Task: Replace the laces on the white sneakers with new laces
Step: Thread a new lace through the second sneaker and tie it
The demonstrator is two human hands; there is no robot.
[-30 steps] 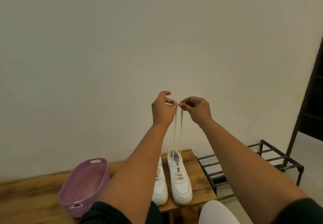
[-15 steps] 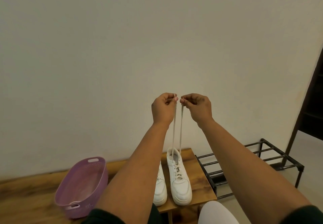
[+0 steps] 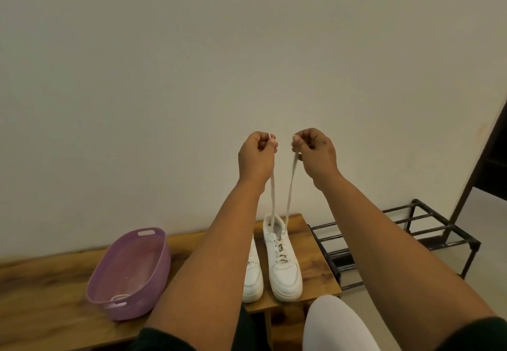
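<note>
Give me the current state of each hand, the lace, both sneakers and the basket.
left hand: raised, pinching one lace end.
right hand: raised, pinching the other end.
lace: both ends pulled up taut from the right sneaker.
right sneaker: upright on the bench, laced.
left sneaker: upright beside it, partly hidden.
purple basket: upright on the bench.

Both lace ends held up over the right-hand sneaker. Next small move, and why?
Probably lower both ends and cross them into a knot. The left hand and right hand each pinch one end of the lace, ends about level, strands taut from the top eyelets of the sneaker, lower eyelets already laced.
</note>
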